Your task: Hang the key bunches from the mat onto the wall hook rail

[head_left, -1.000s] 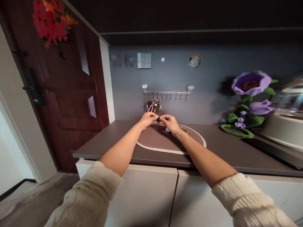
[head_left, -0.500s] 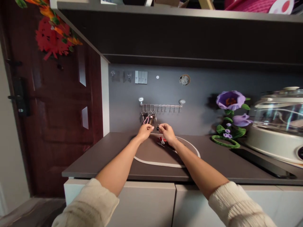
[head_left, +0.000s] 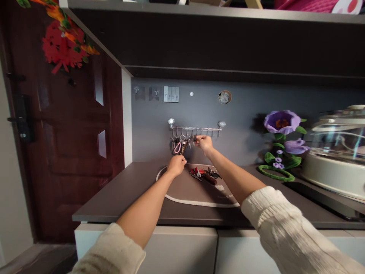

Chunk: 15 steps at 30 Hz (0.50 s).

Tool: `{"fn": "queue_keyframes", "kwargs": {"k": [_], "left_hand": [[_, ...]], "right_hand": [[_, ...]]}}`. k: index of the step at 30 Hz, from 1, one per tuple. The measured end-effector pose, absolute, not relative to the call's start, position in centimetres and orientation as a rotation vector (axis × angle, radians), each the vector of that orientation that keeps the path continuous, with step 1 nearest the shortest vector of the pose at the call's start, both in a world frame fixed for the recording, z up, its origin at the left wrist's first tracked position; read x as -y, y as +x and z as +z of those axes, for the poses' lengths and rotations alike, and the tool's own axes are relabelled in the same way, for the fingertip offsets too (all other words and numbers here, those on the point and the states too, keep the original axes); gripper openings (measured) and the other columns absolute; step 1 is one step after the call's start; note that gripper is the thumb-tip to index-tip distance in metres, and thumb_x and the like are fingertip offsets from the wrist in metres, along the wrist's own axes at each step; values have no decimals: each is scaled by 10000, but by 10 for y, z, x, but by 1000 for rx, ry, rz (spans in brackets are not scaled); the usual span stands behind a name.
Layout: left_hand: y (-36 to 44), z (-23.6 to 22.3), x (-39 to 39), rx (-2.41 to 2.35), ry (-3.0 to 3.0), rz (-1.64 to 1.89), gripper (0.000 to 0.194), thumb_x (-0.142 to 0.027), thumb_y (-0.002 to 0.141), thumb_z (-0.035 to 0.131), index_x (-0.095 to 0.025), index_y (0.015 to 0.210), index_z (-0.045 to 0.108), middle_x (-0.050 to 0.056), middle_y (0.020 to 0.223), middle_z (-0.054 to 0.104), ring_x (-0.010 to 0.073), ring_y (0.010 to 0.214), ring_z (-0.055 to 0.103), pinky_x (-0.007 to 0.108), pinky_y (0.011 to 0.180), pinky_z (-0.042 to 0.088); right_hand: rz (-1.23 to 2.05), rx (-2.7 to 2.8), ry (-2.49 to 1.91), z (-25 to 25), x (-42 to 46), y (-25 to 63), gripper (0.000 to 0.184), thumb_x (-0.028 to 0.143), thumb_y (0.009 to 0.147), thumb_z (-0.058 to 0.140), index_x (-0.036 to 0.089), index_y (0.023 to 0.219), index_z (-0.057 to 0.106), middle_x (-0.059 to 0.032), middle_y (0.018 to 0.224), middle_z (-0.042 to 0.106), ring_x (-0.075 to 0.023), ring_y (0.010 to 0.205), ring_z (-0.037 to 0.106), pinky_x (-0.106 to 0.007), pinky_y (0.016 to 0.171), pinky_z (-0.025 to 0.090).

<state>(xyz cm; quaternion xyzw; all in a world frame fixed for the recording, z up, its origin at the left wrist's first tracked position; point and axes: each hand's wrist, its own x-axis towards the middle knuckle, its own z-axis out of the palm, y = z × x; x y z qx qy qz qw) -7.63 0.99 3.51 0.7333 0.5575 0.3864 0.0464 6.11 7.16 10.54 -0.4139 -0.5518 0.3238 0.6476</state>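
My right hand (head_left: 204, 144) is raised to the hook rail (head_left: 196, 129) on the wall, its fingers pinching a small bunch of keys (head_left: 194, 141) just under the hooks. Several key rings with keys (head_left: 188, 142) hang from the left hooks, one with a pink loop (head_left: 177, 147). Below them, my left hand (head_left: 176, 165) is closed above the mat; whether anything is between its fingers is hidden. On the brown mat (head_left: 182, 190) lies a pile of keys with red pieces (head_left: 196, 172) and a dark brown fob (head_left: 210, 179).
Purple flowers (head_left: 282, 122) on a green base and a clear-topped white appliance (head_left: 333, 171) stand to the right, near a flat black slab (head_left: 322, 199). A dark shelf (head_left: 216, 45) overhangs the counter (head_left: 114, 194). At the left is a dark red door (head_left: 68, 152).
My right hand has risen with the keys from above the mat to the hook rail. My left hand has dropped slightly, away from the right, and more of the pile on the mat shows.
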Motion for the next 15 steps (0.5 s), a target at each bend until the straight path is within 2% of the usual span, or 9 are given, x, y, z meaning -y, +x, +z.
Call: {"fn": "queue_keyframes", "kwargs": {"k": [4,15], "left_hand": [[-77,35,-8,-1752,2290,1119,169,-232,773,495,-192,765,659,82,854,663,181,809,585,258,696,383],[-77,36,-8,-1901,2386,948,206,-274,806,456,-213,838,650,68,936,654,170,861,587,248,719,392]], "right_hand": [[686,1210,-1006,116,-82,56,69,145,726,501,126,689,556,15,516,521,-60,443,480,-206,512,472],[698,1080,-1104,119,-102,47,76,95,733,509,99,721,583,-2,525,540,-73,439,522,-195,469,484]]}}
